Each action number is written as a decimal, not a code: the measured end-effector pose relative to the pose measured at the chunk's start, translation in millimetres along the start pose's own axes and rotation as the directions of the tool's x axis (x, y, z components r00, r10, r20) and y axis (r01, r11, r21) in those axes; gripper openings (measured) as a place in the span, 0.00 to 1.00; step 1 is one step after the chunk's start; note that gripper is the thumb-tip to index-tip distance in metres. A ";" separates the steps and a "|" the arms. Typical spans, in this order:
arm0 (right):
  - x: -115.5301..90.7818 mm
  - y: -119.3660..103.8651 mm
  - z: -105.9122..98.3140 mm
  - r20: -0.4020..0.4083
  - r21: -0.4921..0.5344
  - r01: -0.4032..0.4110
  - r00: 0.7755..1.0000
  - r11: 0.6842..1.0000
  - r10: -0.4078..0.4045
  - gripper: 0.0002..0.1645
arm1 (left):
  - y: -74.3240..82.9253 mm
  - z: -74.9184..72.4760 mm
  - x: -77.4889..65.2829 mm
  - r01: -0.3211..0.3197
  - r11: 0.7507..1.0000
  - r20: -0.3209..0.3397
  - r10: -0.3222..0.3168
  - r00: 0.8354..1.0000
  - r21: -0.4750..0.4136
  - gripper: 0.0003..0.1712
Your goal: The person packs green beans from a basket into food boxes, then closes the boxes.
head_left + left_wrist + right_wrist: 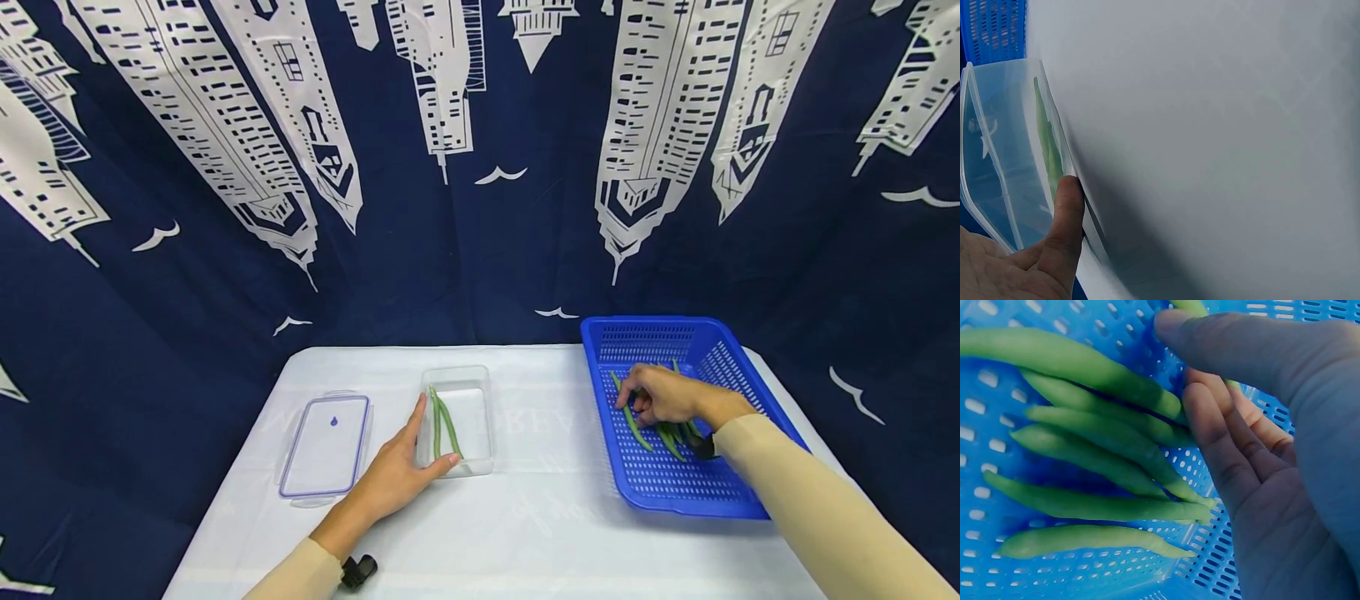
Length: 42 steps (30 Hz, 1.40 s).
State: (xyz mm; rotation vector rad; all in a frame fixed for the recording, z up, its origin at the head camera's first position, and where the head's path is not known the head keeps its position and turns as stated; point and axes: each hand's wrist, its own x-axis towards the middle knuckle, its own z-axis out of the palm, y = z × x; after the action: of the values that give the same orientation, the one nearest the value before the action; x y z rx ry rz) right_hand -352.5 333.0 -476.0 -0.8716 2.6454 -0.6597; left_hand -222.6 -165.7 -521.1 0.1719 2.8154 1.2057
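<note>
My left hand (397, 475) lies against the clear plastic container (472, 425), index finger along its left side and thumb at its near edge, fingers fairly straight. Inside that container are two green beans (437, 425), side by side lengthwise. Over in the blue basket (607, 467), my right hand (663, 393) pinches a green bean (637, 429) between thumb and fingers, near the basket's left side. Several more green beans (1085, 456) lie on the basket floor beside and beneath that hand, as the right wrist view shows.
A clear lid (324, 446) with a blue-purple seal lies flat at the left of the white-covered table (540, 500). Behind the table hangs a dark blue cloth (517, 250) printed with white buildings. The basket's walls rise around the right hand.
</note>
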 end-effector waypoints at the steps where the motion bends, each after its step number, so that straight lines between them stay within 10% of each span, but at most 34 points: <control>1: -0.4 0.8 0.9 -0.007 0.001 0.009 1.000 1.000 -0.009 0.20 | 0.0 0.2 -0.2 0.001 1.000 0.000 -0.001 1.000 0.000 0.71; 42: -7.5 -6.6 -8.9 -0.220 0.047 0.053 0.975 0.997 -0.041 0.15 | -1.5 0.2 2.2 -0.013 1.000 0.005 0.013 1.000 -0.007 0.71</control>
State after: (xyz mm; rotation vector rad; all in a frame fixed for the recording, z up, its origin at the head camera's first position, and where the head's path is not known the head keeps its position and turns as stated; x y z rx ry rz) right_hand -346.9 336.0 -464.2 -0.8963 2.7920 -0.8804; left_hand -224.9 -166.3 -522.3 0.1924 2.8099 1.2150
